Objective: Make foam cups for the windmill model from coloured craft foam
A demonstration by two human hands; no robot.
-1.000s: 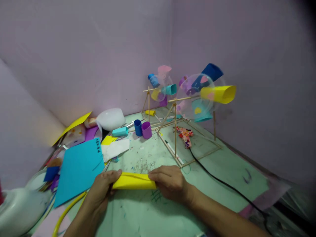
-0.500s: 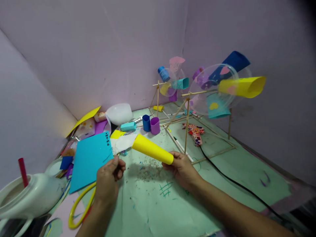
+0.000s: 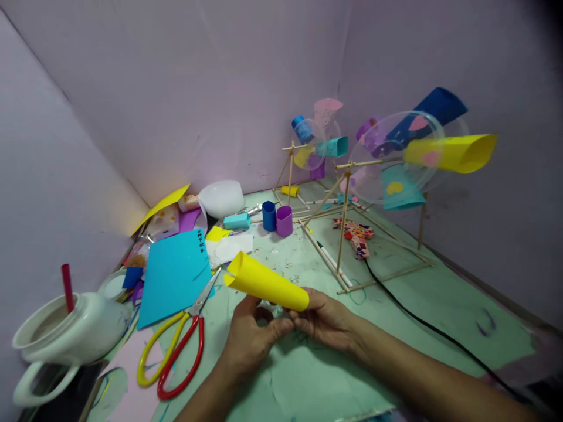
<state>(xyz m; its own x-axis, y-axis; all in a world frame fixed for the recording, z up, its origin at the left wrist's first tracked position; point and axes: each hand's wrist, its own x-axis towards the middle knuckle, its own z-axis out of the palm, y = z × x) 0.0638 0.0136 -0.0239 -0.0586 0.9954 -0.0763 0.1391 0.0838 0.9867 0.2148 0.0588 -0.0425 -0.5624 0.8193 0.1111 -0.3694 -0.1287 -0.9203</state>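
Note:
A rolled yellow paper tube (image 3: 266, 284), wider at its open left end, lies tilted above the table. My right hand (image 3: 328, 319) grips its narrow right end between thumb and fingers. Beneath the tube, my left hand (image 3: 257, 331) is curled with its index finger against the underside. Its thumb reaches toward my right fingertips; part of its grip is hidden. To the left, scissors (image 3: 193, 313) with one yellow and one red handle rest on the table, blades slightly apart, near a blue sheet of card (image 3: 176, 278).
Stick frames carrying clear discs with paper cups (image 3: 420, 155) stand at right. A patterned glue gun (image 3: 357, 237) trails a black cord. Blue (image 3: 268, 217) and purple (image 3: 284, 221) paper rings stand behind the tube. A white pot (image 3: 88, 328) lies at far left; white scraps (image 3: 231, 247) are nearby.
My left hand has moved right, from over the scissors to under the yellow tube, and the scissors now show whole. The tube stays in my right hand. The view has shifted slightly.

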